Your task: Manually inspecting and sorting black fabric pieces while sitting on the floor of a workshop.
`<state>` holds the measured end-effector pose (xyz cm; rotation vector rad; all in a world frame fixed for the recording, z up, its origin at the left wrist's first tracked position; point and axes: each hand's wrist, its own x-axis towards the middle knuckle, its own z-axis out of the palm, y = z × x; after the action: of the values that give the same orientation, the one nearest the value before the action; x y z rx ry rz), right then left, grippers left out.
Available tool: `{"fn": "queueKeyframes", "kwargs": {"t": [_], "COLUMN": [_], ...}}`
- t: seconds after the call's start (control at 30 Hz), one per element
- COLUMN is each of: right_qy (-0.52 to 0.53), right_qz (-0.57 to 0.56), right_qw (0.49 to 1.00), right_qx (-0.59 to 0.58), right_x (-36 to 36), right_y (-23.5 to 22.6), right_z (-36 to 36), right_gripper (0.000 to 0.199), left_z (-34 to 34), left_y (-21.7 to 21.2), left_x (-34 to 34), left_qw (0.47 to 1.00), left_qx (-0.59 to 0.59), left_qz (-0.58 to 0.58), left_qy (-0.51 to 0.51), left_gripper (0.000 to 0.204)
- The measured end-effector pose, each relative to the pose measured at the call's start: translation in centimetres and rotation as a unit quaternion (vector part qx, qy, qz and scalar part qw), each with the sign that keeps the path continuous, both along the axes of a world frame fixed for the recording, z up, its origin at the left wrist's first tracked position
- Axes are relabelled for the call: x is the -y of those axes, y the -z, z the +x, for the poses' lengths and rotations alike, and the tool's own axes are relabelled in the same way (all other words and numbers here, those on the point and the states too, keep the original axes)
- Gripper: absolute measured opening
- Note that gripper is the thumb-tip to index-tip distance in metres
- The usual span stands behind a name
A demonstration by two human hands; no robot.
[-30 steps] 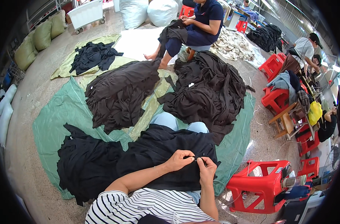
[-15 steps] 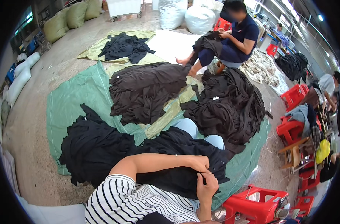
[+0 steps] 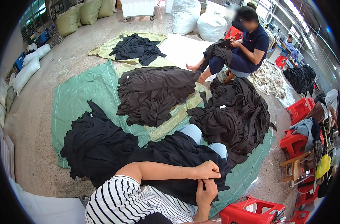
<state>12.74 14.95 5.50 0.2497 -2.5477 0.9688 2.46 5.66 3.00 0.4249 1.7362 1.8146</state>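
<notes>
A black garment (image 3: 177,151) lies across my lap, over light blue trouser legs. My left hand (image 3: 208,170) reaches across from the left, its fingers closed in a pinch at the garment's right part. Right below it, my right hand (image 3: 206,191) is also closed, with thumb and fingertips pinching the same black cloth. The two hands nearly touch, and the bit of cloth between the fingertips is mostly hidden. Beside my lap on the left, a heap of black garments (image 3: 97,147) rests on a green plastic sheet (image 3: 80,93).
Ahead are a dark brown garment stack (image 3: 155,93) and a looser brown heap (image 3: 233,115). Farther off lies a small black pile (image 3: 134,48). A seated person (image 3: 252,46) handles dark cloth. Red stools (image 3: 252,211) stand at my right; full white sacks (image 3: 186,16) are at the back.
The whole view has shifted, so the scene sits lower and farther right. My left fingers have moved slightly right, over the right fingertips. Both hands stay on the black garment.
</notes>
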Motion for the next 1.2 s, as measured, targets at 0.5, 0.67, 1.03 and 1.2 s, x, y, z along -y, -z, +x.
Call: {"fn": "queueKeyframes", "kwargs": {"t": [0.5,0.67,1.03,1.2], "right_qy": [0.059,0.067,0.047,0.047], "right_qz": [-0.081,-0.031,-0.056,-0.082], "right_qw": [0.995,0.997,0.997,0.996], "right_qx": [0.026,-0.019,-0.033,0.001], "right_x": [-3.3,-2.5,-1.8,-2.0], "right_y": [-1.1,-0.5,1.2,0.9], "right_z": [0.4,0.7,0.0,0.1], "right_gripper": [0.014,0.014,0.012,0.011], "left_z": [-0.3,-0.3,0.5,2.2], "left_y": [1.1,1.9,3.5,4.1], "left_x": [1.4,1.9,2.9,2.6], "left_qw": [0.989,0.99,0.992,0.99], "left_qx": [-0.043,-0.002,-0.018,-0.1], "left_qz": [0.122,0.109,0.082,0.101], "left_qy": [0.065,0.09,0.095,-0.006], "left_gripper": [0.019,0.015,0.016,0.02]}}
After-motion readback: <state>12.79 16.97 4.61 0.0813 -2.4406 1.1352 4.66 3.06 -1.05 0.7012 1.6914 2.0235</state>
